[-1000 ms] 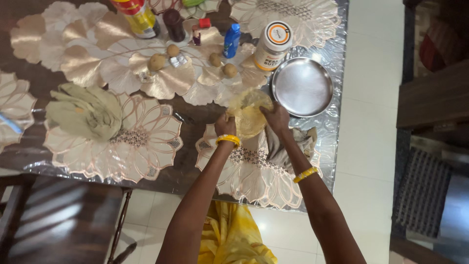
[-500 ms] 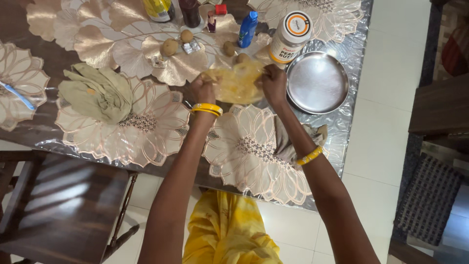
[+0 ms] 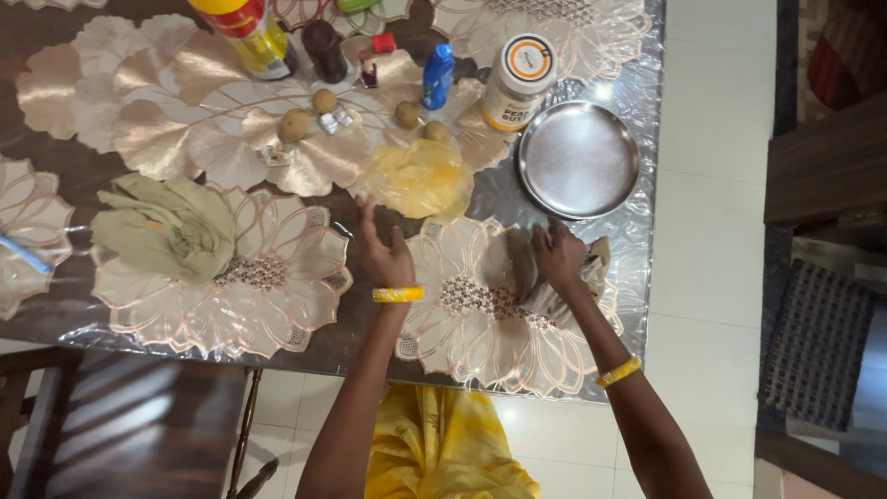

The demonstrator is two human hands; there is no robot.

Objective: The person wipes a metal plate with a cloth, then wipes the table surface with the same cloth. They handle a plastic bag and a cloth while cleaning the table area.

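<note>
Right hand [image 3: 558, 259] grips the grey cloth [image 3: 545, 282], fingers closed on it, just below the steel plate [image 3: 577, 159]. Left hand [image 3: 383, 251] hovers open, fingers spread, near the yellow sheet [image 3: 420, 177] left of that plate.

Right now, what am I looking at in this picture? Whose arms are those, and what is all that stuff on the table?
The camera sits on a person's head and looks straight down, so the two arms reaching up from the bottom belong to that person. There is no machine here, just bare hands.

The left hand is open with its fingers spread, holding nothing, close to a crumpled yellow plastic bag. The right hand rests on a grey-brown cloth, though I cannot tell if it grips it.

The table has shiny flower-shaped mats. On it lie a round steel plate, a white jar, a small blue bottle, some little brown round things and a bundled green cloth.
</note>
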